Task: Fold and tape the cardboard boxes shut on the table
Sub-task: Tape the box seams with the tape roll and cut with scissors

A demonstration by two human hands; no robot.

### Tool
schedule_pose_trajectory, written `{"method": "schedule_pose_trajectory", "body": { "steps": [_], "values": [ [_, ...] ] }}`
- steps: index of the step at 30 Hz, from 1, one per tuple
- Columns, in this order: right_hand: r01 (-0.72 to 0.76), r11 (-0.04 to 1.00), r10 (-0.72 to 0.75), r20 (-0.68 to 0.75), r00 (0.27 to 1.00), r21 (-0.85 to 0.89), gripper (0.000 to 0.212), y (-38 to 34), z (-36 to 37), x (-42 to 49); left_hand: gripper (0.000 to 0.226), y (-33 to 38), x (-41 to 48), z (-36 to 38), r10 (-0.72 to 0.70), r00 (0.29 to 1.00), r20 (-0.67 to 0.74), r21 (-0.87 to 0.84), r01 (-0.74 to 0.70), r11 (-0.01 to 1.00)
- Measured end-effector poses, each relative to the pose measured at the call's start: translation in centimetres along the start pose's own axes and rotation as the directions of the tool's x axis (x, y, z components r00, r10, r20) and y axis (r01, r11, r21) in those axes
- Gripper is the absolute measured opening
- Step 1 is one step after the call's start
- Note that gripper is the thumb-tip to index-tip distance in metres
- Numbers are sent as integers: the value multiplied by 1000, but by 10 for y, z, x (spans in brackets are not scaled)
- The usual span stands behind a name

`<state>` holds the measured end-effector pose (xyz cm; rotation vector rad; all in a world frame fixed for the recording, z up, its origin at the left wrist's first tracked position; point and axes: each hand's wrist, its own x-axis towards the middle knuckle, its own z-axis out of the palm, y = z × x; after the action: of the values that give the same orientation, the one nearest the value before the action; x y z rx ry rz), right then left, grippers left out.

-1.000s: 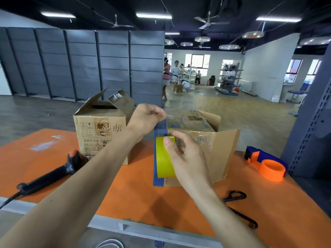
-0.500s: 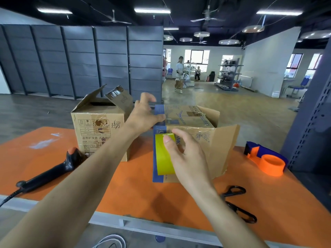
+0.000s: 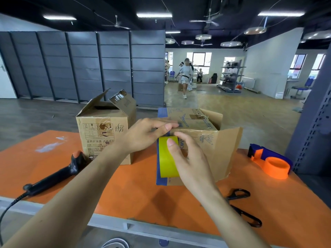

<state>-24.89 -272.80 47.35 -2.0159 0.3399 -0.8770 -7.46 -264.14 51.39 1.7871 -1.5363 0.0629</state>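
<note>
A cardboard box [image 3: 195,122] with blue edging stands mid-table, its top flaps folded down and one side flap [image 3: 227,151] swung out to the right. My right hand [image 3: 189,158] grips a yellow tape roll [image 3: 167,158] against the box's front face. My left hand [image 3: 150,135] lies with fingers stretched along the box's top front edge, pressing there. A second cardboard box [image 3: 105,133] stands to the left, its top flaps up.
On the orange table [image 3: 136,192]: a black handheld scanner [image 3: 59,174] with cable at left, black scissors [image 3: 241,206] at front right, an orange and blue tape dispenser [image 3: 272,161] at far right. A grey metal rack post [image 3: 311,126] rises at right. A person [image 3: 185,76] walks in the background.
My left hand dropped from above the box and now lies flat along its top front edge. The right hand with the tape roll stayed against the front face.
</note>
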Motion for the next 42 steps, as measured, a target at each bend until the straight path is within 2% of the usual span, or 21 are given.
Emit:
{"method": "schedule_pose_trajectory", "body": {
  "steps": [8, 12, 15, 18, 20, 22, 25, 32, 37, 42],
  "values": [
    [-4, 999, 3, -15, 1000, -51, 53, 2, -1, 6, 35, -2, 10, -4, -116, 992, 56, 154, 106, 982],
    [-23, 999, 22, -13, 1000, -47, 54, 4, -1, 4, 49, 1, 13, -1, -271, 960, 65, 315, 238, 919],
    [-21, 999, 21, -5, 1000, -28, 55, 7, 1, -2, 49, 1, 10, 4, -244, 969, 26, 164, 236, 958],
    [-8, 1000, 8, 8, 1000, 5, 56, 12, 0, -6, 40, 1, 3, 5, -101, 991, -87, -94, 93, 991],
    [0, 999, -1, 23, 1000, 40, 62, 15, 0, -8, 38, -1, 0, 4, -62, 994, -94, -142, 49, 989],
    [-5, 997, 1, 60, 998, 76, 69, 18, 2, -12, 39, -2, 2, 3, -74, 996, -43, -112, 68, 991],
    [-10, 998, 4, 84, 996, 70, 66, 23, 3, -13, 43, -5, 5, 4, -92, 996, 3, -51, 92, 994],
    [-5, 998, 2, -38, 999, -58, 48, 11, 3, -11, 47, -6, 11, 1, -114, 993, 43, -43, 116, 992],
    [-86, 996, 85, -69, 994, 0, 48, 16, 4, -16, 43, -7, 10, 2, -109, 994, 25, -62, 111, 992],
    [-135, 989, 132, -50, 990, -56, 50, 22, 8, -13, 39, -7, 9, 6, -135, 991, 8, -68, 135, 989]
  ]
}}
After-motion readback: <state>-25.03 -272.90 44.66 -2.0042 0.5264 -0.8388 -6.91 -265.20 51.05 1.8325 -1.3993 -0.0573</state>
